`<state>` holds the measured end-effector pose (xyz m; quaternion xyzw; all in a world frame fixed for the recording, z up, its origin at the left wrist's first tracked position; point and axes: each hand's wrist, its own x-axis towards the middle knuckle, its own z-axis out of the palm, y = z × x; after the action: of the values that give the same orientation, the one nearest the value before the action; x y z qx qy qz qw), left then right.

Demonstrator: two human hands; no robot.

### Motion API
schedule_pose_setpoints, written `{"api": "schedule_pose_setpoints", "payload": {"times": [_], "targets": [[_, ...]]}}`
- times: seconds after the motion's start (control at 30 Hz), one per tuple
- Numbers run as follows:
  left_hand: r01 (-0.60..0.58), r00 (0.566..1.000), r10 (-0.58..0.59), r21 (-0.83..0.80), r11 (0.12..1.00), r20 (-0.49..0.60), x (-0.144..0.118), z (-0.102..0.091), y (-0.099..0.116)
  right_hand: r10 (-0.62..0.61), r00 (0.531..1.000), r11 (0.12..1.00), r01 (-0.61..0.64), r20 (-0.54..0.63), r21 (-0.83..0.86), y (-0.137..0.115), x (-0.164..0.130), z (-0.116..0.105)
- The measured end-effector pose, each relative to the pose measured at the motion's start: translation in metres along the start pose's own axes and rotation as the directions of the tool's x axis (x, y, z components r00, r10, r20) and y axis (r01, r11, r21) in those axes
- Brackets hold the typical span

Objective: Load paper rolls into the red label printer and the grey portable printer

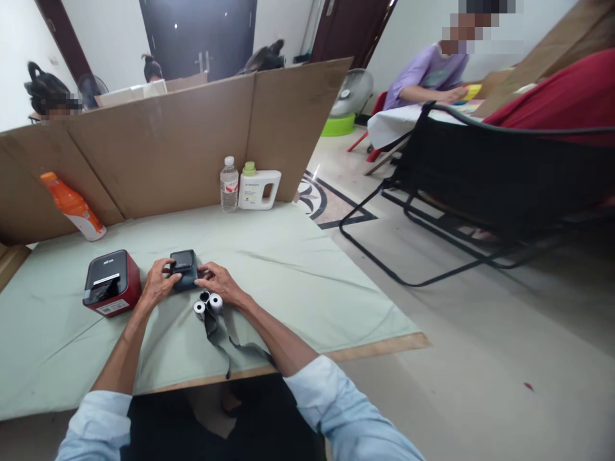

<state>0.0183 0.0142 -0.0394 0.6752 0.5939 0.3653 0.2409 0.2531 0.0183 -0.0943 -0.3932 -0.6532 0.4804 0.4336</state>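
Both hands rest on a small dark printer (pixel 184 269) that sits on the table (pixel 298 282), near the front edge and left of the middle. The left hand (pixel 158 282) curls around the printer's left side, fingers bent over its top. The right hand (pixel 216 280) closes on its right side, fingertips touching the casing. Between them the 2 hands grip the printer.

Just in front of the printer, touching the table's pale green cloth, lie 2 paper rolls (pixel 207 303) side by side. A dark strap (pixel 225 339) trails from there toward the table's front edge, between the person's forearms.

Just left of the left hand stands a red printer (pixel 113 282) with a black top. Farther left, near the cardboard wall (pixel 182 141), an orange bottle (pixel 72 205) leans tilted. At the back of the table, against the cardboard, a water bottle (pixel 229 184) stands upright, just beside a white jug (pixel 259 187) with a green cap.

To the right of the table stands a black folding chair (pixel 480 186). Beyond it, another person in a purple shirt (pixel 423 77) sits at another table, and a fan (pixel 353 93) stands on the floor.
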Motion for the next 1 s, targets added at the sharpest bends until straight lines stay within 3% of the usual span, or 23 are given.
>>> {"api": "schedule_pose_setpoints", "payload": {"times": [0.3, 0.6, 0.67, 0.83, 1.0], "targets": [[0.003, 1.0, -0.001, -0.069, 0.998, 0.025, -0.009, -0.001, -0.005, -0.02, 1.0, 0.996, 0.02, 0.002, -0.082, 0.013, 0.006, 0.003], [-0.017, 0.999, 0.02, -0.113, 0.993, 0.03, -0.017, -0.004, -0.009, -0.18, 0.983, 0.963, 0.182, 0.03, -0.198, 0.024, 0.009, 0.003], [0.021, 1.0, -0.018, -0.162, 0.987, 0.022, -0.011, -0.004, -0.013, -0.176, 0.983, 0.958, 0.181, 0.043, -0.223, 0.025, 0.01, 0.003], [0.274, 0.96, -0.277, -0.265, 0.924, 0.026, 0.01, 0.001, -0.019, -0.172, 0.984, 0.95, 0.18, 0.055, -0.254, 0.024, 0.011, 0.003], [0.336, 0.939, -0.341, -0.293, 0.895, 0.033, 0.024, 0.004, -0.018, -0.18, 0.982, 0.945, 0.188, 0.055, -0.268, 0.024, 0.01, 0.004]]}}
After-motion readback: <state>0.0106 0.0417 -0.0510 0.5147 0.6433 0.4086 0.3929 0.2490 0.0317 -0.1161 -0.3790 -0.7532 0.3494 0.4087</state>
